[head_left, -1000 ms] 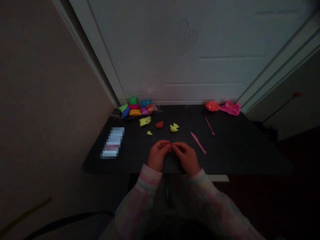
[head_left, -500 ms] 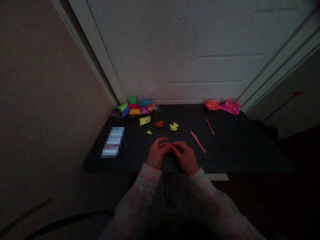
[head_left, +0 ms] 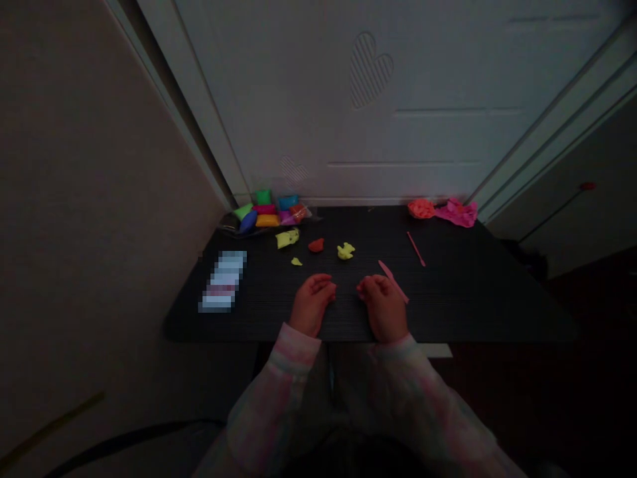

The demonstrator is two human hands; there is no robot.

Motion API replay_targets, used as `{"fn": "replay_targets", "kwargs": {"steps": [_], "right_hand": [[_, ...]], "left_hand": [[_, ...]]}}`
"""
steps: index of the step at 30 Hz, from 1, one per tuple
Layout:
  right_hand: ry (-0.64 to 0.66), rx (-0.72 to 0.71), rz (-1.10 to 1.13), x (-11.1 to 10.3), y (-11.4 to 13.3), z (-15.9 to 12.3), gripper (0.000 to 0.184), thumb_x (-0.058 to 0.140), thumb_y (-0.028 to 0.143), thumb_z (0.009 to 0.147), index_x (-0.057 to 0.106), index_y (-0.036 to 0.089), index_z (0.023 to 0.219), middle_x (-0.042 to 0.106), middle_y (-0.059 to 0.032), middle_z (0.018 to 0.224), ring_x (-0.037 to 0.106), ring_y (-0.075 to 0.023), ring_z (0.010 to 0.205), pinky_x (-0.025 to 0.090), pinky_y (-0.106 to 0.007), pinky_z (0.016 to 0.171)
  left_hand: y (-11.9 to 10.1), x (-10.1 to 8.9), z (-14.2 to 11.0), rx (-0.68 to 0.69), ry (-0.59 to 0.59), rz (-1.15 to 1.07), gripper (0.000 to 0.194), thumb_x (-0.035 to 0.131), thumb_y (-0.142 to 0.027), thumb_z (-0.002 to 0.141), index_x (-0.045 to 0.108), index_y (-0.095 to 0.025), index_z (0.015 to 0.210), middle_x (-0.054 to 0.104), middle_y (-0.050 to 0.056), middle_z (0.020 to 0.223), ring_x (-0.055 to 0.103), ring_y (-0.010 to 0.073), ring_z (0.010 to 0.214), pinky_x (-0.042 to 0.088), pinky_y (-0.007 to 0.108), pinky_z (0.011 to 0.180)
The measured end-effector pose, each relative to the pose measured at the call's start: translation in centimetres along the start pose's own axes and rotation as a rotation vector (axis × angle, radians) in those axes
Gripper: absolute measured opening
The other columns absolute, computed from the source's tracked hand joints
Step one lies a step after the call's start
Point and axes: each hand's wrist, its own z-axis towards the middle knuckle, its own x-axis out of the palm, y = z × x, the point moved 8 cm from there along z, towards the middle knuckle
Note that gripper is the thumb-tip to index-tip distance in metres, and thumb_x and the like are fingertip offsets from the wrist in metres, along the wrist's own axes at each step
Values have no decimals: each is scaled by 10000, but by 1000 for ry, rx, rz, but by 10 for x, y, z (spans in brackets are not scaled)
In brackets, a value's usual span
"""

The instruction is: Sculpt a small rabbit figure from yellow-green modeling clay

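Observation:
The scene is dim. My left hand (head_left: 312, 302) and my right hand (head_left: 382, 304) rest on the near part of a black table (head_left: 472, 292), a short gap between them. Both have their fingers curled in; what they hold, if anything, is too dark and small to name. A pink plastic knife (head_left: 394, 281) lies just beside my right hand's fingers. Beyond my hands lie a red clay lump (head_left: 316, 245), a yellow clay lump (head_left: 346, 251), a small yellow bit (head_left: 296, 261) and a bigger yellow piece (head_left: 287, 238).
A heap of coloured clay packets (head_left: 269, 214) sits at the table's back left. A blurred flat card (head_left: 222, 281) lies at the left. A thin pink stick (head_left: 416, 249) and orange and pink crumpled wrappers (head_left: 444, 210) are at the back right. A white door (head_left: 378, 99) stands behind.
My hands were joined fingertip to fingertip at the middle; now they have drawn apart, the right one sliding right toward the pink knife.

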Motion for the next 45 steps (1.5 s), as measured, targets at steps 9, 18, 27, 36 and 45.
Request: {"fn": "replay_targets", "kwargs": {"steps": [9,18,27,36,45], "right_hand": [[35,57,77,5,-2,-3,201,680,317,606,564,172,682,614,6,685,589,-100,630,444,-220,554],[68,57,124,8,0,-4,316,705,216,578,556,203,856,643,32,693,623,-108,678,476,-238,635],[126,116,155,12,-4,-7,255,687,274,625,585,198,846,668,-5,778,634,-116,734,505,-255,694],[114,190,240,12,-7,-8,221,733,243,569,627,190,756,647,15,663,600,-78,594,509,-207,605],[163,311,380,20,12,-29,256,807,289,452,647,200,632,626,50,570,562,-19,474,479,-72,454]], "left_hand": [[0,-1,-1,2,1,-8,243,686,-141,530,568,-147,743,588,-14,667,549,82,642,397,208,604],[-1,0,-1,14,2,-8,236,686,-142,531,568,-148,735,588,-17,664,546,81,635,396,208,599],[-1,0,-1,23,7,-20,228,687,-136,530,575,-146,728,590,-18,662,547,81,642,405,211,611],[0,0,-1,18,23,-35,218,692,-139,540,582,-137,728,598,-17,655,542,73,627,402,210,618],[1,0,-1,13,16,-35,216,694,-132,540,582,-139,725,597,-21,660,548,73,636,411,201,612]]}}
